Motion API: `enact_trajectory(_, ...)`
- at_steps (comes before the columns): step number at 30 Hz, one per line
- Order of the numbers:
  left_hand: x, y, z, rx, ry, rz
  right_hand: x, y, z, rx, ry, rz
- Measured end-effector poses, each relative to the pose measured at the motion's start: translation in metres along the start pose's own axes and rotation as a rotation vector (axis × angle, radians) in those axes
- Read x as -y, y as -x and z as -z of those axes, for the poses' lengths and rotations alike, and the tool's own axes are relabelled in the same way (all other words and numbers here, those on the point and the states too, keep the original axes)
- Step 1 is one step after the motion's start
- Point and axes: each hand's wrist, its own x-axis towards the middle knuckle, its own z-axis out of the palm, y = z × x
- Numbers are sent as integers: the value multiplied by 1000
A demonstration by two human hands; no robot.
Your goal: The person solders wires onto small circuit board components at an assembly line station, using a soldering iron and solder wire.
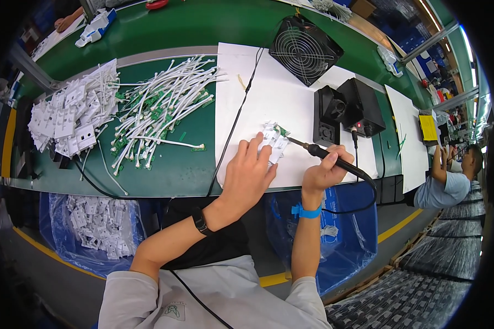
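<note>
My left hand (246, 176) holds a white plastic part (277, 147) down on the white sheet (247, 115), its fingers bent over the part's left side. A small green circuit board (281, 130) shows at the part's far end. In my right hand (325, 174) is a soldering iron (319, 152), gripped like a pen. Its thin tip points left and reaches the board's edge; whether it touches cannot be made out. The iron's black cord loops down to the right of my wrist.
White wires with green boards (162, 109) lie heaped left of the sheet, beside piled white plastic parts (71, 118). A black fan (304, 48), a tip holder (328, 115) and a black soldering station (362, 104) stand beyond. Lined bins (101, 230) sit below; another person (447, 178) works at right.
</note>
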Motion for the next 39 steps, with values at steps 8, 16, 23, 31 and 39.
enact_trajectory(8, 7, 2, -7, 35, -283, -166, -3, -1, 0, -182, 17, 115)
enact_trajectory(16, 9, 3, -10, 162, -688, -374, 2, -4, 3, -255, 137, 210)
enact_trajectory(23, 8, 4, -7, 161, -741, -391, 40, 5, 11, -106, 0, 152)
enact_trajectory(31, 8, 3, -8, 180, -729, -383, 95, 25, -4, 82, -22, 91)
enact_trajectory(39, 6, 3, -6, 156, -718, -404, 114, 51, -3, 315, -133, 95)
